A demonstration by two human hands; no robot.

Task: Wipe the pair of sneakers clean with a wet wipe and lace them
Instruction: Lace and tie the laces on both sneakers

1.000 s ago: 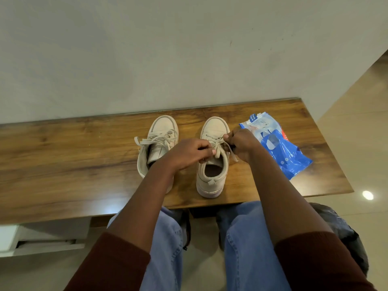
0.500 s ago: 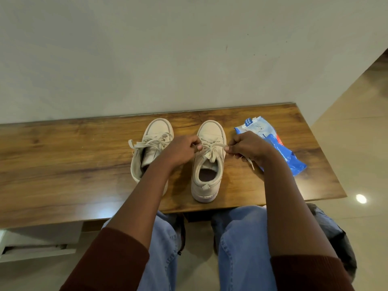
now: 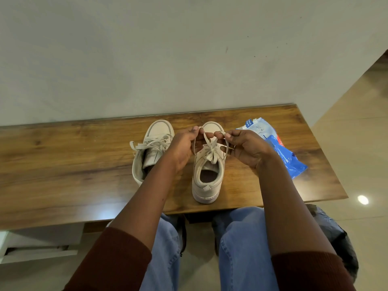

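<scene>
Right sneaker point(image 3: 207, 175) upright on the wooden table point(image 3: 63, 164), toe toward the far wall, heel close to the near edge. Just above its tongue, left hand point(image 3: 181, 147) and right hand point(image 3: 247, 149), each pinched shut on a loop of the lace point(image 3: 210, 148); the two loops raised over the toe, crossing down to the knot on the eyelets. Left sneaker point(image 3: 151, 150) just beside the first, on its left, laces loose and spilling over its left side, heel part hidden behind the left forearm. Table long and brown, set against a plain pale wall point(image 3: 189, 49); glossy beige floor point(image 3: 357, 122) to the right. Blue and white wet wipe pack point(image 3: 279, 148) flat on the table right of the right hand, partly covered by it. Blue jeans point(image 3: 241, 248) and dark red sleeves point(image 3: 113, 261) at the near edge.
</scene>
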